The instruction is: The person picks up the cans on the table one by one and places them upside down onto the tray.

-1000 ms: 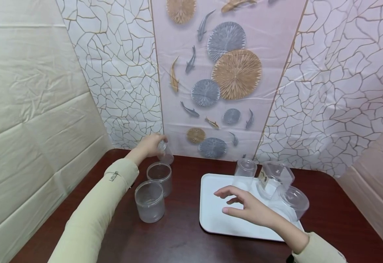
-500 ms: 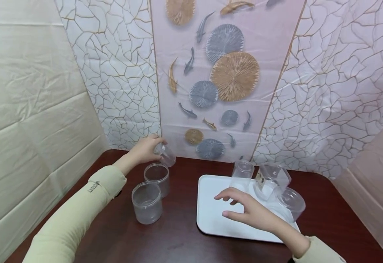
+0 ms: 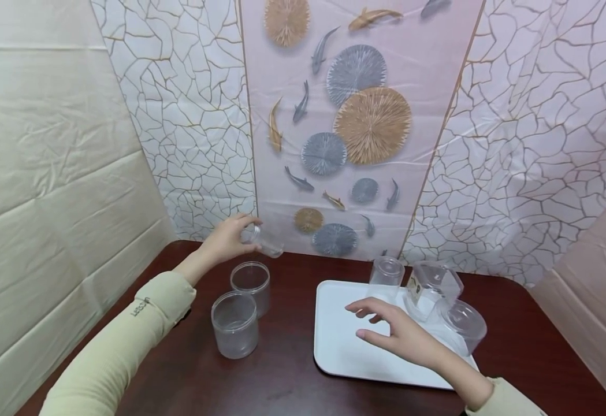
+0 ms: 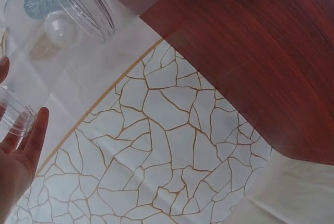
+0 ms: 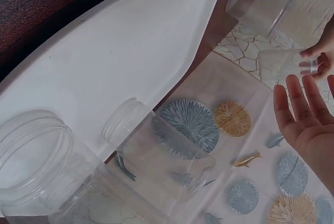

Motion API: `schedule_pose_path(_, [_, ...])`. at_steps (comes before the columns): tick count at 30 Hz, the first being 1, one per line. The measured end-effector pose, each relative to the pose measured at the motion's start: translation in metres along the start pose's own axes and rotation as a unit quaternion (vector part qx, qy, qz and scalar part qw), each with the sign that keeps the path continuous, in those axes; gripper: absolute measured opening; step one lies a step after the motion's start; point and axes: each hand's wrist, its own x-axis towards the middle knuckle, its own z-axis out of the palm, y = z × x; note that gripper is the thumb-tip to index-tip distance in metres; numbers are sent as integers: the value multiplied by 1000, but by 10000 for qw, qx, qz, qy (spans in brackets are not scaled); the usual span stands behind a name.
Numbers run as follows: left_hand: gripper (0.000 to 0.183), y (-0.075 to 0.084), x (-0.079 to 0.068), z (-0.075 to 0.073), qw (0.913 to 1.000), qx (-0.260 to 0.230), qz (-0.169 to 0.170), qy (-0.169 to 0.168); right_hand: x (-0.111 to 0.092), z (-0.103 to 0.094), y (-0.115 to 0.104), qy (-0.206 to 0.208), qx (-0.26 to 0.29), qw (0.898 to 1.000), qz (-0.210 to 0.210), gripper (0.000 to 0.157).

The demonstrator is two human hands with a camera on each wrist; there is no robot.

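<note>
My left hand point(image 3: 226, 239) grips a small clear plastic jar point(image 3: 270, 242) by its threaded mouth end, above the back of the table. The jar is tilted, its base pointing right and down. In the left wrist view, the fingers point(image 4: 36, 135) curl around the jar's rim point(image 4: 21, 122). My right hand point(image 3: 398, 335) hovers over the white tray point(image 3: 334, 346), fingers apart and holding nothing. Beyond it on the tray, upside down, stand a narrow clear jar point(image 3: 387, 271) and a faceted clear jar point(image 3: 440, 283). A wider clear jar point(image 3: 466, 323) is to their right.
Two wide clear jars stand upright with open mouths left of the tray: a front one point(image 3: 235, 332) and one just behind point(image 3: 253, 283). The dark red wooden table point(image 3: 282, 370) meets a patterned cloth backdrop point(image 3: 334, 173) at the back.
The jar in my left hand has tipped further over, its base swinging right and slightly up. My left wrist and forearm have shifted left. The right hand has stayed nearly in place.
</note>
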Motion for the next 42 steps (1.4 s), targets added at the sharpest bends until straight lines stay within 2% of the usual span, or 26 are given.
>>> schedule_pose_path(9, [56,8,-4,0,9976,-332,152,587,1,-1,6,161,72,9994,294,33])
schedule_pose_path(17, [55,16,-11,7,9919,-816,321,922,-2,-4,6,424,370,9972,500,29])
schedule_pose_path(22, [55,21,-16,14,9873,-1207,395,958,-3,-6,6,675,395,9956,525,28])
schedule_pose_path(29, [54,29,-30,16,9806,-1664,147,1024,0,-9,9,774,656,9911,862,30])
schedule_pose_path(39, [53,38,-45,16,9552,-2790,-110,979,4,-9,8,776,1218,9840,1042,30])
schedule_pose_path(42, [54,40,-49,18,9557,-2785,-81,947,4,-9,8,876,1291,9812,1134,31])
